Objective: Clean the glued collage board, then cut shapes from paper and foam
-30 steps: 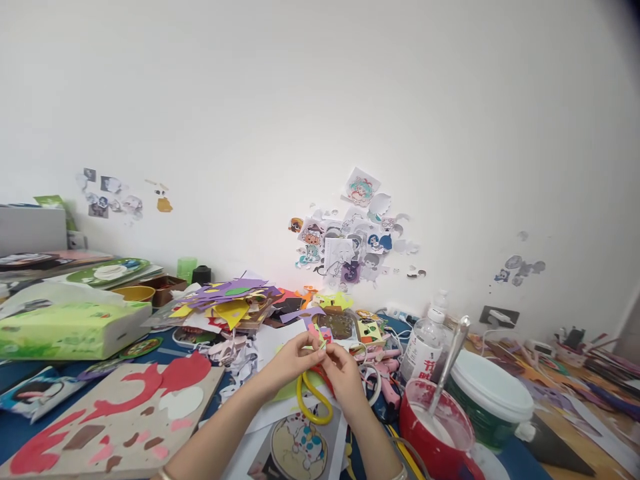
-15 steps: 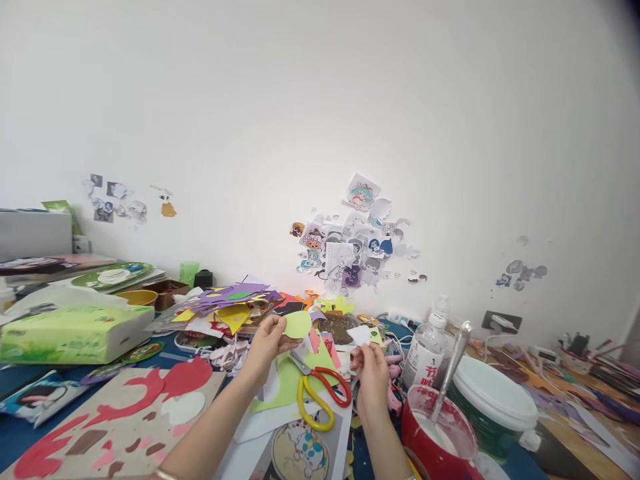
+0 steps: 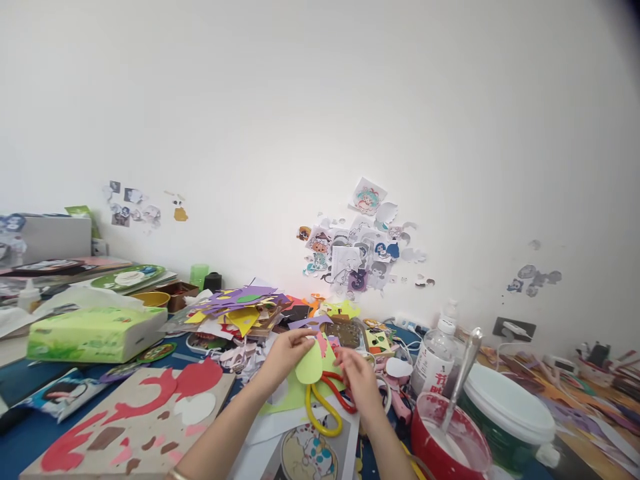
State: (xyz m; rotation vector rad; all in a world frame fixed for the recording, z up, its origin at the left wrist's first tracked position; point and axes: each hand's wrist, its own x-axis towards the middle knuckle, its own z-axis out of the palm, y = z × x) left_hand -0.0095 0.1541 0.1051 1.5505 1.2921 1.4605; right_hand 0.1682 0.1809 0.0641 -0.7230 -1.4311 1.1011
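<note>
Between my left hand's (image 3: 290,355) thumb and fingers is a pale green paper cutout (image 3: 309,363) with a rounded end. It hangs over the blades of the scissors (image 3: 324,413), hiding them; one handle is yellow, the other red. My right hand (image 3: 357,377) is just right of the cutout and above the red handle, its fingers bent and apart, with nothing seen in them. A white paper piece (image 3: 399,368) lies to the right of that hand. Underneath the scissors are a green sheet (image 3: 280,395) and a printed cartoon picture (image 3: 310,450).
On the left lie a board (image 3: 145,407) with red, brown and white cutouts and a tissue pack (image 3: 95,333). Coloured scraps (image 3: 245,307) pile up behind my hands. A red tub (image 3: 450,433) with a metal handle upright in it, a bottle (image 3: 434,357) and a lidded bucket (image 3: 507,403) stand right.
My right hand has let go of the white paper piece, now lying to its right, and moved closer to the left hand. The green cutout has turned downward, over the scissors.
</note>
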